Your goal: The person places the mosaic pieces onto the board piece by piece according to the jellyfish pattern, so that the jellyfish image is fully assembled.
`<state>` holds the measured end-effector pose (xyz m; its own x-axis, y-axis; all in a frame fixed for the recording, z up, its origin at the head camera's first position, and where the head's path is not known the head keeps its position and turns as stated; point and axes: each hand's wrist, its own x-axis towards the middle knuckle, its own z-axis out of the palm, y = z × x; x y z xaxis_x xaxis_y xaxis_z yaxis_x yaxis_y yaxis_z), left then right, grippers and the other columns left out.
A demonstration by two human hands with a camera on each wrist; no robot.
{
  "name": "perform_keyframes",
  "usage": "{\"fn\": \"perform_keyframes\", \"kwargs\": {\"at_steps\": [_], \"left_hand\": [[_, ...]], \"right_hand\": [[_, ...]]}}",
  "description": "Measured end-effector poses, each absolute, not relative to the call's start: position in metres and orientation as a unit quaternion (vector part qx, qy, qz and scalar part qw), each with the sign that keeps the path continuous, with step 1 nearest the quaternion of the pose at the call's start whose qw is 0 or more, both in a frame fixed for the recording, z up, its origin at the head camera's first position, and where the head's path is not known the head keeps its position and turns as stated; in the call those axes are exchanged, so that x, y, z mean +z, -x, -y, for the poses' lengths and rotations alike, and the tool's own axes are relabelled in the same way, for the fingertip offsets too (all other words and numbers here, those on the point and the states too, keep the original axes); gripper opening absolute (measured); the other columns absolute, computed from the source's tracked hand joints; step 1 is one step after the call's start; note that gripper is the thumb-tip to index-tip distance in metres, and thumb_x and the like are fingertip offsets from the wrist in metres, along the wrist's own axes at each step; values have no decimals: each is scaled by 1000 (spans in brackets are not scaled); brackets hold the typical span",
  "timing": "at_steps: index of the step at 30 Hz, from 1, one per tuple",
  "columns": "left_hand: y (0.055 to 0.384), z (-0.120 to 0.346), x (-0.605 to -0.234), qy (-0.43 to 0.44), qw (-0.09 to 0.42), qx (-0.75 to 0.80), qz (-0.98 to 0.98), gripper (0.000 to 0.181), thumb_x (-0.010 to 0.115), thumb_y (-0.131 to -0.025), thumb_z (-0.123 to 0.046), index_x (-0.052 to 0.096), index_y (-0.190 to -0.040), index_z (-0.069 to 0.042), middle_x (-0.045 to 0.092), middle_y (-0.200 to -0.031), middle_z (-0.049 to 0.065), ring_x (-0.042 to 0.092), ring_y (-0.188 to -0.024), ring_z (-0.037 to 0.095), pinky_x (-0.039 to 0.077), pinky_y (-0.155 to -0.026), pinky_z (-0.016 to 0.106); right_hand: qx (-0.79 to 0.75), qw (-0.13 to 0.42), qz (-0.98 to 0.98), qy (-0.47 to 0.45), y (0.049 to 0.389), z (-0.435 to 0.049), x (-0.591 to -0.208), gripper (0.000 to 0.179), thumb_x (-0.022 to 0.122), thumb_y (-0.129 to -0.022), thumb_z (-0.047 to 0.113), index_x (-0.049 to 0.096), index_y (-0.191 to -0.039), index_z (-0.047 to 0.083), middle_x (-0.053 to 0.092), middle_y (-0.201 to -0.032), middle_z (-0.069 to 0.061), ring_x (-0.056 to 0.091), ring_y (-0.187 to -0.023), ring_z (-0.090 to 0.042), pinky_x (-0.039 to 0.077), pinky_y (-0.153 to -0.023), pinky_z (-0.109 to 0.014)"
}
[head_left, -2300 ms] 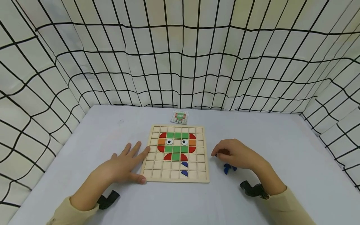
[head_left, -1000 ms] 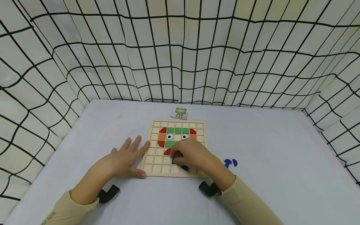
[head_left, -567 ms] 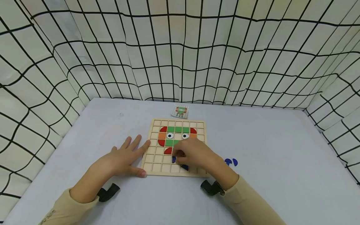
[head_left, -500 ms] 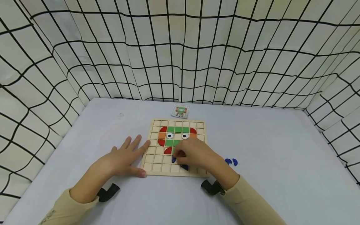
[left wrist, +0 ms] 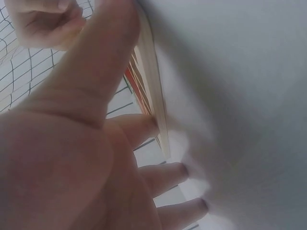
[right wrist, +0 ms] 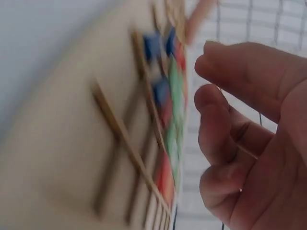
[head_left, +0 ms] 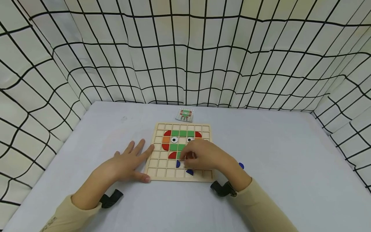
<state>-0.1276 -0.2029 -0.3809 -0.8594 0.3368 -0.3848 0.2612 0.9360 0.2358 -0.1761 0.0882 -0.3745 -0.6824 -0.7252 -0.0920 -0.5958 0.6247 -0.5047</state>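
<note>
A square wooden grid board point(head_left: 162, 172) carries a face of red, green and orange pieces with two eye pieces. My left hand point(head_left: 127, 167) lies spread at its left side, thumb and index finger at the frame point(left wrist: 152, 81). My right hand point(head_left: 207, 154) hovers over the board's right part; its fingers are bent, and a gap shows between thumb and index fingertip in the right wrist view. Just left of these fingertips a blue half-round piece point(head_left: 178, 164) lies in a cell. Another blue piece point(head_left: 189, 172) lies lower right. The right hand hides some cells and pieces.
A small picture card point(head_left: 185, 115) with a similar figure lies behind the board. On the table to the right, a blue piece point(head_left: 241, 165) shows past my right forearm. Black netting point(head_left: 186, 69) over white walls surrounds the back and sides.
My right hand has carried a blue piece from the table onto the board, let go of it and drawn slightly right. The left hand stays at the board's edge.
</note>
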Motion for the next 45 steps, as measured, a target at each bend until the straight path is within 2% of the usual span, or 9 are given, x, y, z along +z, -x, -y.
{"fn": "perform_keyframes", "kwargs": {"at_steps": [4, 8, 12, 17, 22, 26, 30, 39, 45], "left_hand": [[127, 202, -382, -156, 216, 91, -960, 113, 74, -72, -68, 22, -160, -20, 8, -165, 24, 4, -147, 56, 18, -98, 84], [126, 202, -383, -157, 215, 87, -960, 114, 73, -72, -69, 22, -160, -20, 8, -165, 25, 5, -147, 56, 18, -98, 84], [126, 202, -383, -158, 209, 82, -962, 115, 73, -71, -71, 23, -160, -19, 10, -164, 26, 6, -147, 57, 19, -97, 84], [126, 203, -383, -165, 197, 83, -963, 115, 72, -70, -72, 24, -160, -19, 12, -164, 27, 8, -145, 59, 20, -96, 85], [126, 204, -384, -163, 196, 82, -963, 115, 71, -71, -72, 23, -160, -19, 11, -164, 26, 8, -146, 58, 20, -97, 85], [127, 204, -384, -164, 197, 82, -963, 114, 71, -71, -72, 23, -160, -20, 11, -165, 25, 7, -146, 57, 20, -97, 85], [127, 203, -383, -163, 200, 84, -963, 114, 72, -71, -72, 23, -160, -20, 11, -164, 25, 7, -146, 57, 20, -97, 85], [126, 204, -383, -160, 202, 85, -963, 114, 72, -71, -71, 23, -160, -20, 10, -165, 25, 7, -146, 57, 19, -97, 84], [127, 205, -383, -162, 201, 86, -962, 114, 72, -72, -71, 23, -160, -20, 10, -165, 25, 6, -147, 57, 19, -97, 84]], "right_hand": [[-244, 154, -902, 322, 189, -119, -366, 13, 71, -92, 25, 75, -105, 23, 64, -89, 12, 57, -79, -12, 50, -68, -29], [-225, 189, -924, 245, 196, -152, -354, 17, 73, -90, 25, 72, -107, 22, 66, -93, 6, 58, -81, -16, 50, -68, -32], [-177, 241, -941, 156, 196, -177, -344, 27, 78, -85, 25, 68, -109, 20, 66, -93, 0, 61, -78, -18, 50, -67, -33], [-167, 316, -933, 52, 193, -196, -342, 43, 86, -77, 24, 60, -111, 17, 67, -85, -6, 63, -77, -25, 53, -65, -37], [-157, 349, -924, 24, 191, -199, -350, 55, 92, -69, 28, 54, -107, 18, 64, -82, -12, 65, -68, -29, 51, -61, -36], [-163, 348, -922, 47, 193, -192, -356, 54, 93, -68, 18, 52, -104, 15, 62, -86, -11, 67, -63, -26, 52, -60, -34], [-188, 336, -920, 71, 197, -181, -362, 43, 88, -73, 8, 56, -102, 14, 63, -89, -8, 68, -65, -22, 53, -65, -33], [-219, 226, -937, 154, 212, -168, -373, 12, 72, -90, 11, 68, -101, 15, 64, -92, -4, 60, -70, -17, 50, -65, -30], [-219, 197, -942, 163, 215, -181, -372, 13, 64, -94, 9, 69, -105, 15, 65, -97, -4, 60, -77, -18, 50, -68, -32]]}}
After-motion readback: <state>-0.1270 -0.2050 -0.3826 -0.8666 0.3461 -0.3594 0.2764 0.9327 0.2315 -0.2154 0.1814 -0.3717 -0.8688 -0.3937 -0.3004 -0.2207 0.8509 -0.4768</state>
